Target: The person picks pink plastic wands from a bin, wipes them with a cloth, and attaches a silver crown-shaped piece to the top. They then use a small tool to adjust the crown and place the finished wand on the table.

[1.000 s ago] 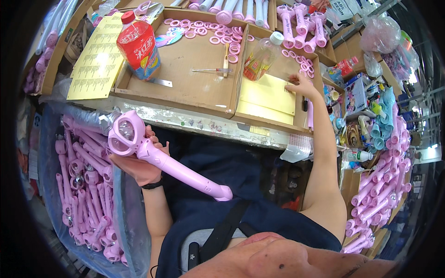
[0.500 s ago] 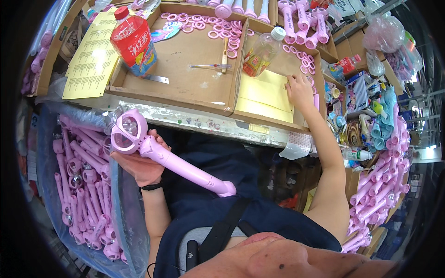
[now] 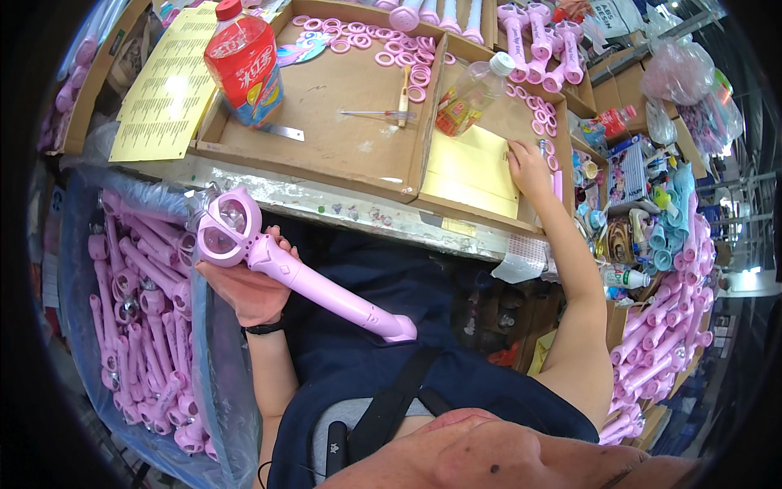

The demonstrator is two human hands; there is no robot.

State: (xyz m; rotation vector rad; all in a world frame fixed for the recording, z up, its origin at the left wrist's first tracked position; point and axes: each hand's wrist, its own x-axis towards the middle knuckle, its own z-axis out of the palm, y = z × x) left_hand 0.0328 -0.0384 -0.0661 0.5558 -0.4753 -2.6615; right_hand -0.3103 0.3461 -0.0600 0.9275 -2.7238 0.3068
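My left hand (image 3: 254,295) is closed around a pink toy wand (image 3: 322,285), beneath its round openwork head. The head, with a clear ball inside, points up and left; the handle slants down to its flared end over my lap. My right hand (image 3: 531,173) reaches into the right section of a cardboard tray (image 3: 326,167). Its fingers are bent at the upper right corner of a yellow sheet (image 3: 468,175); whatever is between the fingertips is too small to make out. A half-filled clear bottle (image 3: 472,94) stands just beyond the sheet.
Pink rings (image 3: 415,61), a thin screwdriver (image 3: 379,114) and a red drink bottle (image 3: 244,65) are in the tray. Yellow printed sheets (image 3: 163,98) lie to its left. A blue-lined bin (image 3: 220,391) of pink wands stands at my left; more wands (image 3: 660,326) are piled at right.
The view has shifted slightly, so the tray sits a little further right and up. My right hand remains at the yellow sheet's edge, and my left hand keeps the wand nearly still.
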